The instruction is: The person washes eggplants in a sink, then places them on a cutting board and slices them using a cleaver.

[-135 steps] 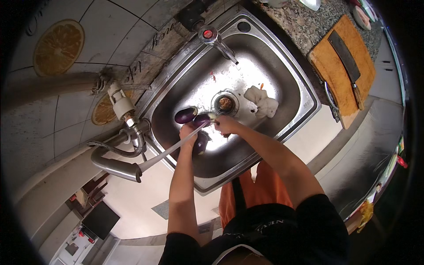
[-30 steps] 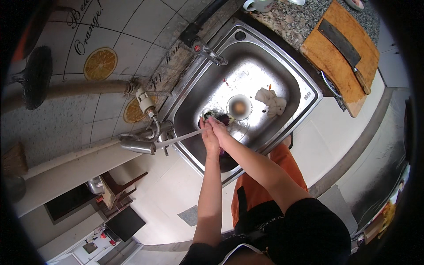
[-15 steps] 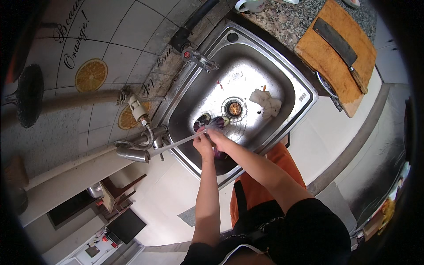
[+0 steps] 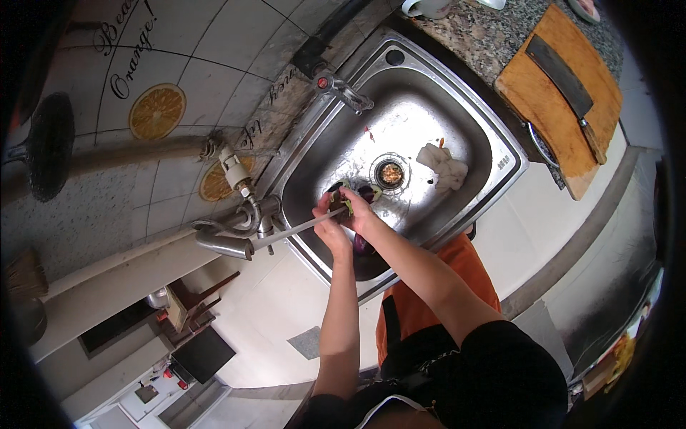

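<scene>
Both my hands are in the steel sink [image 4: 457, 86], under a stream of running water [image 4: 300, 228] from the lower tap [image 4: 227, 243]. My left hand [image 4: 331, 230] and my right hand [image 4: 359, 212] are curled together around a dark eggplant piece [image 4: 339, 204] with green on it; the fingers partly hide it. Just beyond them, a cut purple eggplant piece [image 4: 369, 193] lies on the sink floor beside the drain [image 4: 390, 174]. Another purple eggplant [image 4: 361, 244] shows below my right wrist.
A crumpled whitish cloth [image 4: 443, 167] lies right of the drain. A second tap [image 4: 343, 93] juts over the sink's far left rim. On the granite counter, a cleaver [image 4: 561, 75] rests on a wooden cutting board [image 4: 525, 82] projecting past the edge. A white cup [image 4: 429, 7] stands behind.
My hands have turned, and a dark piece with green now shows between them. The whole view has shifted slightly, moving the sink right and down. Water keeps running.
</scene>
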`<state>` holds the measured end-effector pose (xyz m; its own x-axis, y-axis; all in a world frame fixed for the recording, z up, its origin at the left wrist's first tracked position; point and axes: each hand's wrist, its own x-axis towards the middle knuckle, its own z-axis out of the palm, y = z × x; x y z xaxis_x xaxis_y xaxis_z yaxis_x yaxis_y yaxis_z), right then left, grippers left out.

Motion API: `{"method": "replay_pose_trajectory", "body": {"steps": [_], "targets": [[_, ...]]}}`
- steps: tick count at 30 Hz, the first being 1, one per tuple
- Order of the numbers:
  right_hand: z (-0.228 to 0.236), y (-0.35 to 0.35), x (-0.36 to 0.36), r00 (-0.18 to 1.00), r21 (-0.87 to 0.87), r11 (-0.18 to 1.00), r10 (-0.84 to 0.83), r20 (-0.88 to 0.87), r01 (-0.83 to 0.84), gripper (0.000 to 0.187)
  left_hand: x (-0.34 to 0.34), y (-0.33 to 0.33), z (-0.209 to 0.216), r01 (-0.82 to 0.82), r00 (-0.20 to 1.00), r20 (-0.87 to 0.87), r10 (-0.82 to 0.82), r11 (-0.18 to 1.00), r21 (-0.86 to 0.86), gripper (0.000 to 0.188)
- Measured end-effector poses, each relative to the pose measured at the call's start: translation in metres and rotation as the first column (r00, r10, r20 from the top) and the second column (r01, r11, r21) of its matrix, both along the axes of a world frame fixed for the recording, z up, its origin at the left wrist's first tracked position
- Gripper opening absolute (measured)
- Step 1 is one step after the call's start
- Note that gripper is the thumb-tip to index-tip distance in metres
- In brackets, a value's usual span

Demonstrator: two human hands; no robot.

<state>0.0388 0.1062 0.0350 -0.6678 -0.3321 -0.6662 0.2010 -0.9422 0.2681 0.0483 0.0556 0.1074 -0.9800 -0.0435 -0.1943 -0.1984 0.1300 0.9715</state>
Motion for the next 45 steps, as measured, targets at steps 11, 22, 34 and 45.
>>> {"method": "replay_pose_trajectory", "body": {"steps": [11,22,34,45], "targets": [[-0.013,0.003,-0.002,0.993,0.248,0.965,-0.101,0.067,0.082,0.008,0.026,0.0,0.004,0.073,0.964,-0.193,-0.183,0.879,-0.471,0.027],[0.002,0.042,0.025,0.992,0.552,0.825,0.112,0.048,-0.12,0.011,-0.005,-0.121,0.062,-0.361,0.889,0.458,0.006,0.626,0.691,0.019],[0.051,0.064,0.037,0.976,0.918,0.397,0.206,-0.072,-0.016,0.012,-0.068,-0.14,0.083,-0.264,0.793,0.55,-0.262,0.667,0.697,0.026],[0.156,0.03,0.038,0.977,0.792,-0.61,0.146,0.153,-0.033,0.02,0.011,0.04,0.076,-0.028,0.721,0.464,-0.514,0.648,0.761,0.038]]}}
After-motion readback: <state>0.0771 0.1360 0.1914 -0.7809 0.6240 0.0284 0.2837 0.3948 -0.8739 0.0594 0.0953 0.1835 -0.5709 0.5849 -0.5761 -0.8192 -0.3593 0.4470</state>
